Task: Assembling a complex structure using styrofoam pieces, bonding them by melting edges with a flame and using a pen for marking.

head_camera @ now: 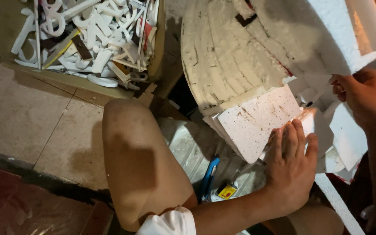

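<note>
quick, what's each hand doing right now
Left hand: open, fingers flat on the white foam slab.
Right hand: closed, gripping the edge of a white foam sheet.

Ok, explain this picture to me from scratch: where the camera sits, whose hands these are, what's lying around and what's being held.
The one picture comes from a camera worn on a person's head, looking down at their own lap and bare hands. No machine is involved. The left hand lies flat, palm down, on a stack of white foam slabs speckled with brown marks. The right hand has its grip closed on the edge of a larger white foam sheet. Behind the stack stands a big rounded foam form built of curved layers. The person's bare knee fills the middle. Beside it lie a blue utility knife and a small yellow box. At top left, a cardboard box holds white foam offcuts on the tiled floor.
</note>
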